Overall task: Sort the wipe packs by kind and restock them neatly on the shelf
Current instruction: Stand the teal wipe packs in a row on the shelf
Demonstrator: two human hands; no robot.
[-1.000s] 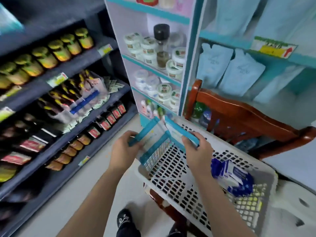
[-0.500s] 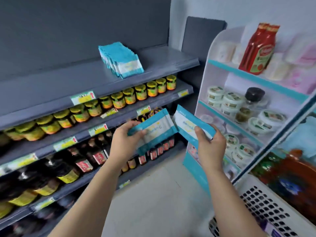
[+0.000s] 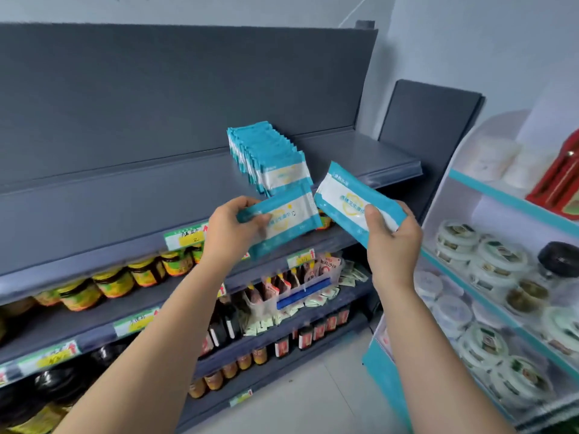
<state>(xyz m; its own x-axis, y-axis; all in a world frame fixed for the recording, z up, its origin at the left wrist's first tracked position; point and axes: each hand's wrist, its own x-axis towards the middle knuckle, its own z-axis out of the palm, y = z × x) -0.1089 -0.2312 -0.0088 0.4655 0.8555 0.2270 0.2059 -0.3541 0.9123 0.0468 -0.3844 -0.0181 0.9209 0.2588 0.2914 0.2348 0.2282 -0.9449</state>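
My left hand (image 3: pixel 233 228) grips a teal-and-white wipe pack (image 3: pixel 286 219) by its left end. My right hand (image 3: pixel 391 236) pinches a second pack of the same kind (image 3: pixel 347 197) by its lower right end. Both packs are held in the air just in front of the top grey shelf (image 3: pixel 156 195). On that shelf stands a row of several matching teal wipe packs (image 3: pixel 269 155), leaning back one behind another. The held packs are just below and in front of the front pack of this row.
Jars with yellow labels (image 3: pixel 112 283) fill the shelf below, dark bottles (image 3: pixel 225 324) and sachets lower down. A white and teal rack (image 3: pixel 488 195) with round tubs (image 3: pixel 498 261) stands at the right. Bare shelf lies to either side of the row.
I turned from the white basket on the chair to the grey shelves. Both hands lifted their packs up toward the row on the top shelf.
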